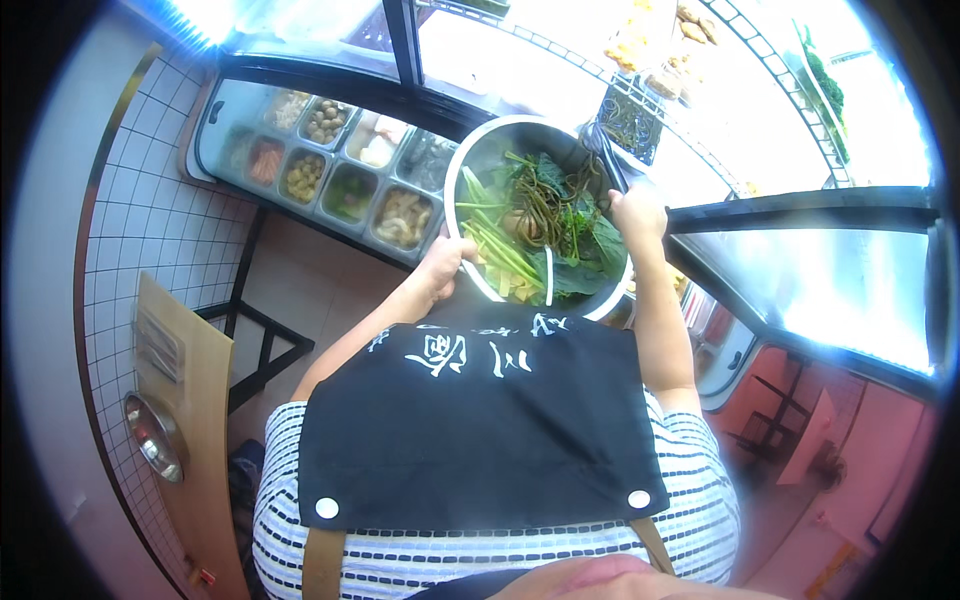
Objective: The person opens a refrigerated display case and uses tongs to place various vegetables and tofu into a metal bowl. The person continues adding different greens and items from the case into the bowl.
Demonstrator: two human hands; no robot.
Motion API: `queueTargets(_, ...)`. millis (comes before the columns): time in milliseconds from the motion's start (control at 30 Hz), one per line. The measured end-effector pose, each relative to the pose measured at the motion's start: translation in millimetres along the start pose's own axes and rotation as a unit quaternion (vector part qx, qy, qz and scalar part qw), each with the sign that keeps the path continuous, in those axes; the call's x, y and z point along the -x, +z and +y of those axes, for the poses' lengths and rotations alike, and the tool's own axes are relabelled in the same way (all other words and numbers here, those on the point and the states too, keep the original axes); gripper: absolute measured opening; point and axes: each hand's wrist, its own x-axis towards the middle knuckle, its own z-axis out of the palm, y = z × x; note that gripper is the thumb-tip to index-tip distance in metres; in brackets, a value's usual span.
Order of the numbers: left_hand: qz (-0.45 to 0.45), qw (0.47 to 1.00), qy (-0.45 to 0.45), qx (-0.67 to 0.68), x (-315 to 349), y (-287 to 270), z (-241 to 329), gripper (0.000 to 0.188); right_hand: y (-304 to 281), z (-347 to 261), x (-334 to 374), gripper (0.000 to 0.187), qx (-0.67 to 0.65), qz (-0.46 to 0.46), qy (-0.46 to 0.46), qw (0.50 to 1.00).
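A: Background: white-tiled wall (150,180) at left; square metal pans (358,166) of food beyond the left forearm. Main object?

B: Large, round, silver metal bowl (497,145), just beyond the black cloth apron (480,430), mouth upward, holding green leafy vegetables (605,240).

A: Grip?

B: Left hand (447,266) grasping the bowl's left rim. Right hand (638,215) closed around a slim dark utensil (612,165), kind unclear.

A: Its axis?

B: Lengthwise up-left, far end pointing away from the wearer, by the bowl's far-right rim.
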Motion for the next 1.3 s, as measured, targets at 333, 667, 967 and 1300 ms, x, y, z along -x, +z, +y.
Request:
queueTargets(333,0.011,1.000,-0.018,0.020,-11.5,7.9,-3.9,0.045,-72.2,40.5,80.6,0.038,-0.209,-0.036,-0.102,0.972)
queueTargets(667,0.004,1.000,0.015,0.015,-0.3,13.6,4.1,0.024,-77.4,36.1,62.9,0.055,-0.149,-0.108,-0.046,0.982)
queueTargets(967,0.040,0.998,-0.015,-0.037,4.6,25.8,13.3,0.042,-31.1,5.4,3.4,0.057,-0.026,-0.116,0.044,0.992)
queueTargets(1300,0.028,0.997,-0.046,-0.055,16.6,35.6,29.2,0.042,-23.7,1.7,-13.1,0.049,-0.018,-0.070,0.024,0.997)
